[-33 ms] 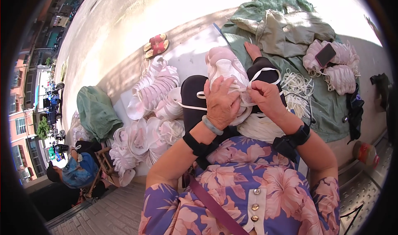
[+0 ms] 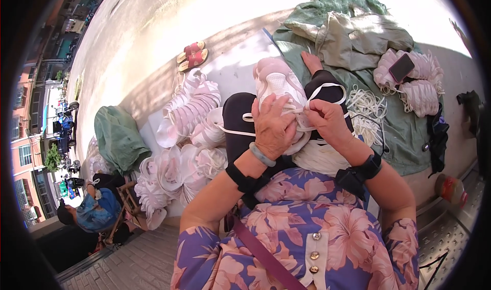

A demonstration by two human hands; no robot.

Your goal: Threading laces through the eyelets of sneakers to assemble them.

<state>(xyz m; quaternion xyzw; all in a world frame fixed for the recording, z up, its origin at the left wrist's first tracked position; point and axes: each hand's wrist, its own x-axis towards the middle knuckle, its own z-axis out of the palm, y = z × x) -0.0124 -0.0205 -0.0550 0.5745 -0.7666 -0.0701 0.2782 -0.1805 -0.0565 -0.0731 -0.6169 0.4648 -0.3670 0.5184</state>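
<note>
A pale pink and white shoe upper (image 2: 279, 78) rests on my lap, between my black-clad thighs. Across its lacing area lies my left hand (image 2: 273, 124), fingers bent over the upper and holding it down. My right hand (image 2: 327, 119) is closed in a pinch on a white shoelace (image 2: 327, 87) at the upper's right side. One end of the lace loops up over my right thigh; another stretch runs out to the left over my left thigh. My fingers hide the eyelets under them. Beneath the upper, a bundle of white laces (image 2: 322, 158) lies against my lap.
To the left are stacked shoe uppers (image 2: 192, 108) and more uppers (image 2: 176, 170). Loose white laces (image 2: 367, 111) lie on a green cloth (image 2: 409, 136) at right. Bundled uppers (image 2: 420, 98) carry a phone (image 2: 401, 68). Red sandals (image 2: 194, 60) stand far off; a seated person (image 2: 97, 211) is at left.
</note>
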